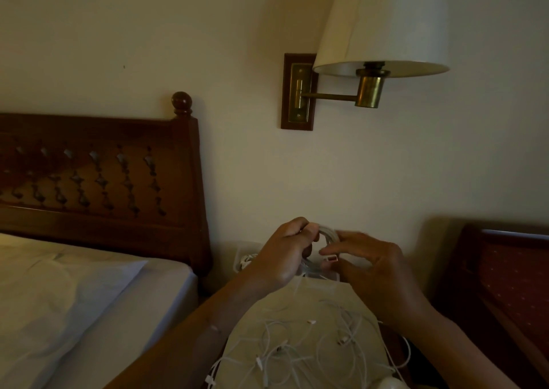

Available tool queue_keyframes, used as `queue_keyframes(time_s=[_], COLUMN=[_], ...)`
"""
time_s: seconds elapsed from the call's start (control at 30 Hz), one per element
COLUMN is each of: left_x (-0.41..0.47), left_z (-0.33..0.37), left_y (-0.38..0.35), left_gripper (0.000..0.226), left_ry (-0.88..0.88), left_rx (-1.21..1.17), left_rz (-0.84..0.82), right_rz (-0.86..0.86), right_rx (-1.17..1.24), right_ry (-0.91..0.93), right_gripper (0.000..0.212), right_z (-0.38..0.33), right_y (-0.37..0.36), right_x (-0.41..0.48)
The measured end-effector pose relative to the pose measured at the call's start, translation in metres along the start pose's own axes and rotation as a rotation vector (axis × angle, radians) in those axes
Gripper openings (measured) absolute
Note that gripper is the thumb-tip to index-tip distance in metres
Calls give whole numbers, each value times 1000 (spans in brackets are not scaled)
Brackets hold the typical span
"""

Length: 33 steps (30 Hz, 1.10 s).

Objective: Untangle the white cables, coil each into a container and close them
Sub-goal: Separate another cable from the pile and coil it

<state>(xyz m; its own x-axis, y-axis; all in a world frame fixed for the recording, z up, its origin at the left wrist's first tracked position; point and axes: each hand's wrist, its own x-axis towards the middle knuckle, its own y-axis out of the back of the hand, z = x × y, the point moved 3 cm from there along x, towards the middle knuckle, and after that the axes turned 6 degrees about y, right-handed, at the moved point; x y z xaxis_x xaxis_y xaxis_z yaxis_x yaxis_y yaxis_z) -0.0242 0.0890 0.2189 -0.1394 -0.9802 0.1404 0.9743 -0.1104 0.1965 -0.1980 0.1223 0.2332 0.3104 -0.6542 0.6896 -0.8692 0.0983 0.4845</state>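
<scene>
— In the head view, where do we hold the coiled cable?
— Up before the wall. Our left hand grips its loops and our right hand pinches its plug end. The tangled cables lie on the cloth below.

Two bare forearms come into view, the left from 7 o'clock and the right from 5 o'clock, each uncovered from the frame edge to the wrist. The left hand and the right hand are bare too. A pale thumbnail shows at the left hand's 1 o'clock side. The right hand's fingertips are smeared by blur. A small pale fleck sits on the left forearm; what it is cannot be told.
</scene>
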Motion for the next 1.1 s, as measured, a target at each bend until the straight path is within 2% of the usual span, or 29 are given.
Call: queue_keyframes(time_s=[0.1, 0.27, 0.37, 0.53, 0.7, 0.93, 1.1], left_x=[2, 3, 4, 3, -6, -17, -17], left_z=[4, 8, 9, 10, 14, 17, 24], left_y=[2, -1, -3, -10, -18, -12, -5], left_gripper=[32, 35, 36, 26, 30, 31, 32], left_ry=[-8, -48, -76, -132, -193, -223, -226], left_rx=[29, 146, 162, 140, 113, -141, -102], left_rz=[31, 31, 29, -21, -88, -97, -38], right_rz=[118, 107, 129, 193, 289, 201, 61], right_rx=[-355, -467, -374, 81, 321, 523, 387], right_ry=[259, 441, 370, 40, -107, -171, -134], right_gripper=[26, 22, 18, 23, 24, 8, 13], right_z=[0, -9, -13, -20, -2, 19, 19], right_y=[3, -4, -2, 3, 27, 11, 3], right_x=[-2, -2, 2, 13, 40, 32, 26])
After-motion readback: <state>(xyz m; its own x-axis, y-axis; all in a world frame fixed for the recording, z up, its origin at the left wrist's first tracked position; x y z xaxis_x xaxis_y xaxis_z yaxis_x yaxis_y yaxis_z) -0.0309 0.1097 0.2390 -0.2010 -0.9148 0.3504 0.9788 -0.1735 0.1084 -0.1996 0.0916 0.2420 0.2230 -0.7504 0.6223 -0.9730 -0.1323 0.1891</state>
